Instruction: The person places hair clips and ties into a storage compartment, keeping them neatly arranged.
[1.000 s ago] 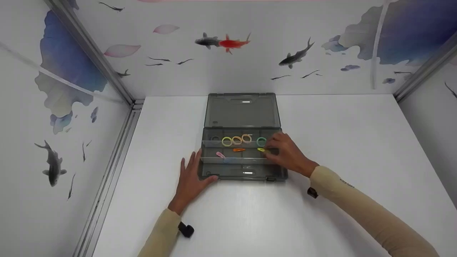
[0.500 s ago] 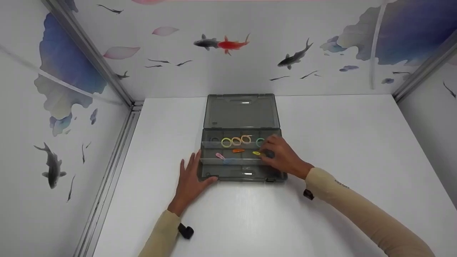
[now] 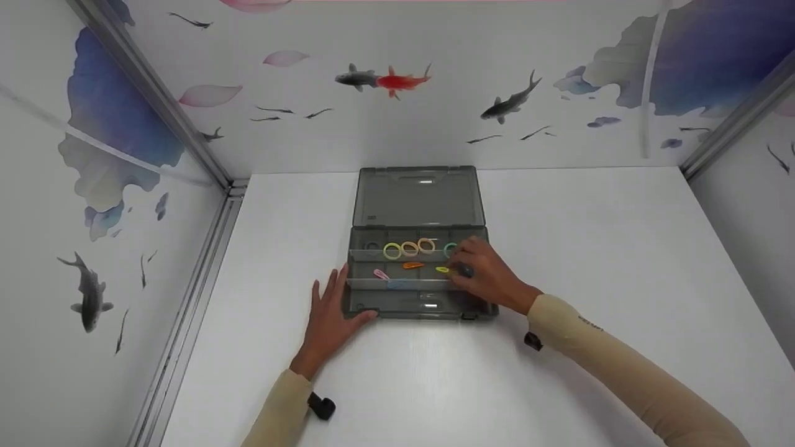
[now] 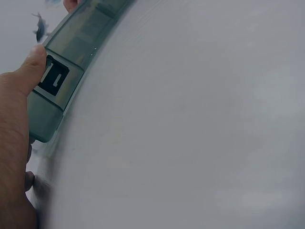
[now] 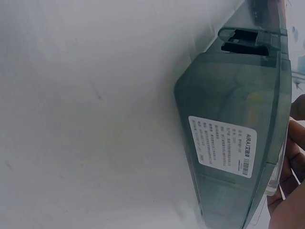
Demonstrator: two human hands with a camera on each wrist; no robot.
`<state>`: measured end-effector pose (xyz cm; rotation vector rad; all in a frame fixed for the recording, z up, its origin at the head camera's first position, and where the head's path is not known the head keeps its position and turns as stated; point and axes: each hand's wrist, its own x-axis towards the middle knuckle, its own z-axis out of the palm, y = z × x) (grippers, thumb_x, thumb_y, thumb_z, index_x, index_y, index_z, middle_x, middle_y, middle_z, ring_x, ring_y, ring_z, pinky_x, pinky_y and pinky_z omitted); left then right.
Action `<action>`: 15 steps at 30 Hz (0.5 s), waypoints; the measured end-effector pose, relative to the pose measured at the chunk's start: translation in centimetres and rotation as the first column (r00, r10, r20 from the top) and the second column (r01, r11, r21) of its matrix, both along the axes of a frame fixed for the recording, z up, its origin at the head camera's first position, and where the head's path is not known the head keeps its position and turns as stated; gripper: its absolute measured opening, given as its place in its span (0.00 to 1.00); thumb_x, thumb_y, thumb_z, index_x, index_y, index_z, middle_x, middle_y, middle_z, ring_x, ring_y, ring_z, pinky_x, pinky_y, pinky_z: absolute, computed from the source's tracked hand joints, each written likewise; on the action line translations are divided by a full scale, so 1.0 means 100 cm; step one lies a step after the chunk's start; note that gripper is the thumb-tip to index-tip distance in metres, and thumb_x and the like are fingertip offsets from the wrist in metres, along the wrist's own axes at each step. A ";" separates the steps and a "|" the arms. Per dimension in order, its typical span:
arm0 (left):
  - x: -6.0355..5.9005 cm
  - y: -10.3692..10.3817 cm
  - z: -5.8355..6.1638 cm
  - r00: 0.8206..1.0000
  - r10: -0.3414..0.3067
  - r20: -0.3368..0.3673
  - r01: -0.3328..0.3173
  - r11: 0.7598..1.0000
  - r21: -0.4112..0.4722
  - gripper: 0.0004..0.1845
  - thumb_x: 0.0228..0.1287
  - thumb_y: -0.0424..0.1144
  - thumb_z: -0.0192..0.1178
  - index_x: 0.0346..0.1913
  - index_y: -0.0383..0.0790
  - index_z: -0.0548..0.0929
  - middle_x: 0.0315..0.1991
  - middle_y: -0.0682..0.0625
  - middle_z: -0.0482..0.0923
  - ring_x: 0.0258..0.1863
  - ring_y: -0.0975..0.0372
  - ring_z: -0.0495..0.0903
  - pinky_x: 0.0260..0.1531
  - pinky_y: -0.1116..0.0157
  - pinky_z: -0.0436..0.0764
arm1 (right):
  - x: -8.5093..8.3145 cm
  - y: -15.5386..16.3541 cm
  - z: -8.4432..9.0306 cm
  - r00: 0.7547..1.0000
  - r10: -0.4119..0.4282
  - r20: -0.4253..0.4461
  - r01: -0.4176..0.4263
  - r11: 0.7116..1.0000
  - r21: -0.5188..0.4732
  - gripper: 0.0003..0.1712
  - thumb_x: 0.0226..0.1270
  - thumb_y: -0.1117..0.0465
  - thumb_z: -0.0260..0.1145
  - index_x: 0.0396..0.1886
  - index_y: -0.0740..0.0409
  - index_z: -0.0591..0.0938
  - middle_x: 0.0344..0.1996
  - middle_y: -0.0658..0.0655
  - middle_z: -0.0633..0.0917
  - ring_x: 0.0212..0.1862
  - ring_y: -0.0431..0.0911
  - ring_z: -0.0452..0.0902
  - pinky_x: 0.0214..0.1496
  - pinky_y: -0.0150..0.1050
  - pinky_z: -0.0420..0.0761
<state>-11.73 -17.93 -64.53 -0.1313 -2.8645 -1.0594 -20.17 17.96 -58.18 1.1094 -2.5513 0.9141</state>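
A smoky grey compartment box (image 3: 419,195) lies with its lid folded back. My left hand (image 3: 327,326) rests at its left front corner, fingers extended along the side. In the left wrist view, the thumb (image 4: 34,67) presses the front rim beside a black latch (image 4: 54,76). My right hand (image 3: 487,273) reaches into the middle row, its fingertips pinching a yellow-green hair clip (image 3: 441,270). An orange clip (image 3: 412,265) and a pink clip (image 3: 381,274) lie farther left in that row. In the right wrist view, the box wall partly hides the right fingers (image 5: 293,164).
Several ring-shaped bands sit in the back row, among them a yellow one (image 3: 392,251), a tan one (image 3: 426,246) and a green one (image 3: 449,249). A blue item (image 3: 397,284) shows behind the front divider. A white wall with painted fish stands behind the box.
My right hand has moved a little left within the middle row, and the yellow-green hair clip has moved left with it. The left hand has stayed at the box corner.
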 end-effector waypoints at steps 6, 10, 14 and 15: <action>0.000 0.000 0.000 1.000 -0.002 -0.009 0.002 1.000 0.010 0.60 0.50 0.76 0.66 0.81 0.71 0.42 0.81 0.42 0.50 0.79 0.37 0.39 0.71 0.33 0.52 | -0.001 0.005 -0.001 0.999 0.011 -0.041 -0.012 1.000 -0.025 0.09 0.60 0.61 0.77 0.40 0.56 0.89 0.44 0.52 0.83 0.50 0.47 0.75 0.56 0.50 0.75; 0.000 -0.003 0.002 1.000 -0.018 -0.008 0.018 1.000 0.024 0.62 0.49 0.74 0.68 0.81 0.70 0.41 0.81 0.42 0.49 0.79 0.38 0.38 0.73 0.34 0.48 | -0.003 0.013 0.001 0.999 -0.011 -0.047 0.009 0.999 -0.054 0.10 0.60 0.63 0.77 0.42 0.57 0.88 0.44 0.52 0.82 0.50 0.47 0.74 0.53 0.49 0.73; -0.001 -0.008 0.005 0.998 -0.061 -0.014 0.062 0.997 0.042 0.62 0.52 0.71 0.69 0.82 0.66 0.39 0.81 0.43 0.47 0.80 0.43 0.40 0.75 0.38 0.40 | -0.002 0.025 0.003 0.998 -0.038 -0.041 0.034 0.996 -0.084 0.11 0.61 0.64 0.76 0.43 0.57 0.88 0.45 0.54 0.82 0.51 0.48 0.74 0.55 0.48 0.73; -0.001 -0.010 0.006 0.997 -0.076 -0.018 0.076 0.996 0.046 0.61 0.54 0.69 0.68 0.82 0.65 0.39 0.81 0.42 0.47 0.80 0.44 0.41 0.76 0.40 0.38 | -0.001 0.029 0.003 0.998 -0.046 -0.030 0.043 0.995 -0.092 0.11 0.61 0.64 0.76 0.43 0.58 0.88 0.46 0.54 0.82 0.51 0.48 0.74 0.55 0.48 0.73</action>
